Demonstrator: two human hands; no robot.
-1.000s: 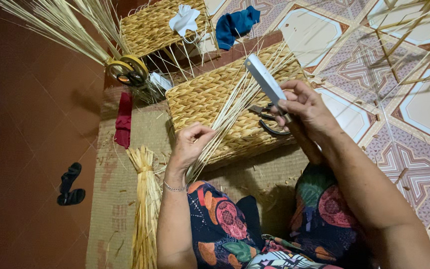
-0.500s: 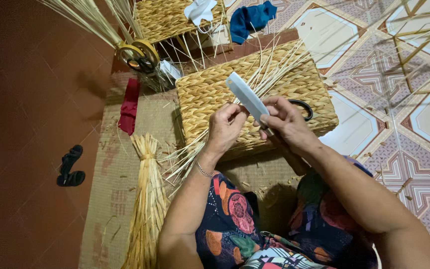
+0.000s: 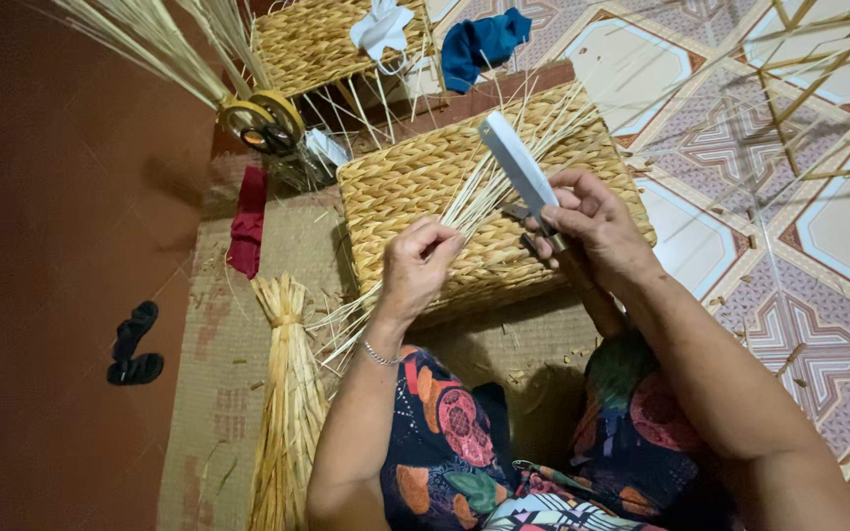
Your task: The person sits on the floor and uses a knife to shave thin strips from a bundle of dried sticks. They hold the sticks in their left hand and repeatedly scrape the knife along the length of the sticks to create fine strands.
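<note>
Straw strands (image 3: 474, 202) lay fanned over the woven basket (image 3: 415, 187); we noted our left hand (image 3: 415, 265) had come up, fingers pinching them, while our right hand (image 3: 592, 231) gripped the flat blade (image 3: 516, 162), raised since

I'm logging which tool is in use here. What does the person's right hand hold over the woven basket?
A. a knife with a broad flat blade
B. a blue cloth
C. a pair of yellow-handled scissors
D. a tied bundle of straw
A: the right hand grips the handle of a knife whose broad pale blade points up over the woven basket, while the left hand pinches the straw strands beside it.
</note>
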